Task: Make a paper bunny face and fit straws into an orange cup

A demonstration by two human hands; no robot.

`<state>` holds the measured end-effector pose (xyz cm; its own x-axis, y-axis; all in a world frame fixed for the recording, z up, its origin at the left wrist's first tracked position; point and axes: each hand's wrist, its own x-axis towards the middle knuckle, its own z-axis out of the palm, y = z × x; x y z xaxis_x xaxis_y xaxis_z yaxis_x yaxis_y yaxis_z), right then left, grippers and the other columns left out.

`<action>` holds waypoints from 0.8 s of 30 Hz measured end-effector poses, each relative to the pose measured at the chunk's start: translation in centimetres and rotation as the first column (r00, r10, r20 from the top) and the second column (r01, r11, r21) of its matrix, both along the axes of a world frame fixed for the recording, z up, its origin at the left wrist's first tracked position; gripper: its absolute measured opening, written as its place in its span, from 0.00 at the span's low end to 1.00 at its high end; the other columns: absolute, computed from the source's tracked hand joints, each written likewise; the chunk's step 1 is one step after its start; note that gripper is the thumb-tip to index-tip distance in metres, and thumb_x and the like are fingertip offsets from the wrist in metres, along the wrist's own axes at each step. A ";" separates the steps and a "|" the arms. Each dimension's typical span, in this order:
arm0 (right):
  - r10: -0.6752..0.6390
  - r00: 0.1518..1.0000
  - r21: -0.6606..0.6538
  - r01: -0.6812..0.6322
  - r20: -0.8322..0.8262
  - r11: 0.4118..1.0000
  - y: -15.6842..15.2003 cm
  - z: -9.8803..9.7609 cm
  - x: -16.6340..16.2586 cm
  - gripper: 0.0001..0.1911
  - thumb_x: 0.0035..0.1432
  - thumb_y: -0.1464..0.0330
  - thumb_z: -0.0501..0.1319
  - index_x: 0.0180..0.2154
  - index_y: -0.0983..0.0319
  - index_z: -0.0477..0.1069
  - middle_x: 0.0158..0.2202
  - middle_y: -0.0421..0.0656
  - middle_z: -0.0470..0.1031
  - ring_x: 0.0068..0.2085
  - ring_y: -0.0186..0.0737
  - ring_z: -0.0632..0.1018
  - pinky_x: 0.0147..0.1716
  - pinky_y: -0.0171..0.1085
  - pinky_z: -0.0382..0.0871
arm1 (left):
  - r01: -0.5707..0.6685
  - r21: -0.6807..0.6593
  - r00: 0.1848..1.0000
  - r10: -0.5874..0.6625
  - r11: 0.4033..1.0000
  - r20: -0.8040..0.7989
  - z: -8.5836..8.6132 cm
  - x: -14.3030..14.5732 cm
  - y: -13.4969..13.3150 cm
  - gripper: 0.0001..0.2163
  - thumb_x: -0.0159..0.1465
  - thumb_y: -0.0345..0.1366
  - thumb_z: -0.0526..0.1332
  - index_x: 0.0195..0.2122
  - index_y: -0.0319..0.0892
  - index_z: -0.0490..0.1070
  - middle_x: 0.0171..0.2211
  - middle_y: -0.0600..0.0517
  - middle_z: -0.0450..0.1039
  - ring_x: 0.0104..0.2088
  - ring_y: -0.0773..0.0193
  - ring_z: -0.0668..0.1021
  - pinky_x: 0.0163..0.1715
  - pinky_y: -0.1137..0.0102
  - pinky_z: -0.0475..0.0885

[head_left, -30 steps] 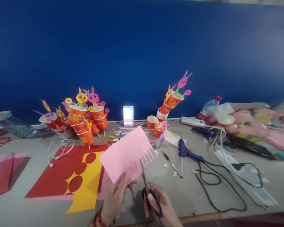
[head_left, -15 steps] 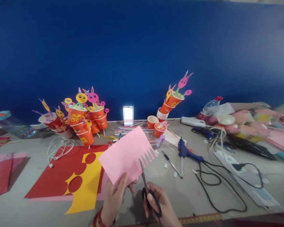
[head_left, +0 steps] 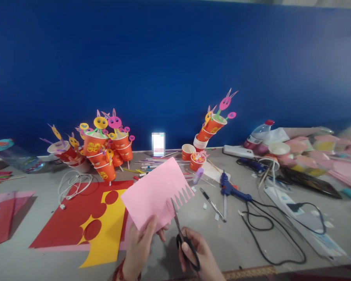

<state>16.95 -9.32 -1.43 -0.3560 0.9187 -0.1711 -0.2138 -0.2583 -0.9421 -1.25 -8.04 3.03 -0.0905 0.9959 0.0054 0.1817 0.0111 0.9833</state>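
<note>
Pinched in my left hand point(head_left: 144, 240) is a sheet of pink paper point(head_left: 155, 191), tilted up above the table. Its right edge is cut into a row of pointed teeth. My right hand point(head_left: 197, 249) has its fingers through the black handles of a pair of scissors point(head_left: 181, 236). The blades meet the paper's lower right edge, just below the last tooth. Under and left of my left hand lie a yellow sheet with round holes point(head_left: 112, 230) and a red sheet point(head_left: 58, 226).
Stacks of red paper cups point(head_left: 105, 169) with paper figures stand at the back left, more cups point(head_left: 215, 125) at centre right. A blue glue gun point(head_left: 231, 188), a pen point(head_left: 212, 203), cables and a power strip point(head_left: 307, 230) lie right. Behind is a phone point(head_left: 158, 144).
The scissor blades have shifted slightly at the paper's edge. Both hands and the pink paper otherwise stay almost in place.
</note>
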 end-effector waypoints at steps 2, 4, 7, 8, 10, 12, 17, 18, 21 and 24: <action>-0.002 1.000 0.002 0.002 -0.006 1.000 0.0 -0.2 0.0 0.32 0.48 0.39 0.63 0.27 0.59 0.57 0.15 0.31 0.60 0.14 0.25 0.60 0.15 0.27 0.48 | 0.010 -0.024 1.000 -0.010 1.000 0.007 0.2 0.0 0.0 0.21 0.68 0.47 0.56 0.23 0.43 0.79 0.21 0.51 0.79 0.33 0.57 0.82 0.44 0.68 0.75; -0.003 1.000 0.005 0.003 -0.020 1.000 0.0 -0.3 0.0 0.32 0.48 0.39 0.63 0.27 0.59 0.57 0.15 0.31 0.59 0.14 0.25 0.59 0.14 0.27 0.48 | 0.020 -0.034 1.000 -0.019 0.999 0.018 0.3 0.0 0.1 0.22 0.68 0.47 0.56 0.22 0.43 0.78 0.21 0.50 0.78 0.33 0.57 0.82 0.44 0.68 0.74; -0.007 0.999 0.010 0.007 -0.039 1.000 0.0 -0.4 -0.1 0.32 0.48 0.39 0.64 0.27 0.59 0.57 0.15 0.31 0.58 0.13 0.25 0.59 0.14 0.27 0.49 | 0.018 -0.031 0.999 -0.016 0.999 0.046 0.4 -0.1 0.2 0.20 0.68 0.46 0.56 0.23 0.43 0.78 0.20 0.51 0.78 0.31 0.57 0.82 0.44 0.69 0.74; -0.010 0.999 0.011 0.010 -0.040 1.000 -0.1 -0.4 -0.1 0.32 0.48 0.39 0.64 0.27 0.59 0.57 0.15 0.30 0.58 0.13 0.25 0.59 0.14 0.27 0.49 | 0.018 -0.031 0.998 -0.016 0.999 0.055 0.4 0.0 0.2 0.19 0.68 0.46 0.57 0.24 0.43 0.78 0.20 0.51 0.78 0.31 0.57 0.82 0.43 0.69 0.74; -0.013 0.999 0.015 0.014 -0.034 1.000 -0.1 -0.5 -0.1 0.32 0.47 0.39 0.64 0.27 0.59 0.56 0.15 0.30 0.58 0.13 0.25 0.59 0.14 0.27 0.49 | 0.016 -0.032 0.997 -0.014 0.999 0.070 0.4 0.0 0.3 0.19 0.68 0.45 0.57 0.24 0.44 0.77 0.21 0.51 0.78 0.31 0.57 0.82 0.40 0.70 0.75; -0.004 1.000 0.021 0.005 -0.018 1.000 -0.1 -0.5 0.0 0.32 0.48 0.38 0.63 0.26 0.59 0.56 0.15 0.30 0.58 0.13 0.25 0.59 0.14 0.27 0.48 | 0.013 -0.034 0.997 -0.010 0.999 0.079 0.5 0.0 0.4 0.19 0.67 0.45 0.57 0.23 0.44 0.77 0.20 0.51 0.78 0.31 0.57 0.82 0.39 0.70 0.75; -0.002 1.000 0.030 0.001 0.021 1.000 -0.1 -0.3 0.1 0.33 0.47 0.37 0.62 0.26 0.59 0.56 0.14 0.30 0.57 0.13 0.25 0.59 0.14 0.27 0.48 | 0.014 -0.049 0.999 -0.012 0.999 0.048 0.6 -0.1 0.2 0.20 0.68 0.45 0.56 0.23 0.43 0.77 0.20 0.51 0.78 0.32 0.58 0.82 0.42 0.71 0.74; -0.001 1.000 0.027 0.000 0.023 1.000 -0.1 -0.2 0.1 0.33 0.46 0.37 0.62 0.26 0.58 0.56 0.14 0.30 0.56 0.13 0.25 0.59 0.14 0.27 0.48 | 0.017 -0.051 0.999 -0.015 0.999 0.044 0.6 -0.2 0.2 0.20 0.68 0.45 0.56 0.23 0.43 0.77 0.20 0.51 0.78 0.32 0.58 0.82 0.42 0.71 0.73; 0.010 1.000 0.020 -0.011 0.026 1.000 -0.1 0.0 0.1 0.33 0.46 0.37 0.63 0.26 0.58 0.55 0.14 0.30 0.56 0.13 0.25 0.59 0.14 0.27 0.49 | 0.019 -0.057 0.998 -0.016 0.998 0.053 0.6 -0.2 0.1 0.19 0.68 0.45 0.56 0.23 0.44 0.78 0.20 0.52 0.78 0.32 0.58 0.82 0.42 0.70 0.73; 0.018 0.999 0.020 -0.019 0.032 1.000 -0.1 0.0 0.2 0.33 0.46 0.37 0.63 0.26 0.58 0.55 0.14 0.30 0.56 0.13 0.25 0.58 0.14 0.27 0.49 | 0.019 -0.066 0.998 -0.015 0.998 0.053 0.6 -0.3 0.2 0.20 0.68 0.46 0.56 0.23 0.44 0.78 0.20 0.51 0.78 0.32 0.57 0.82 0.42 0.70 0.74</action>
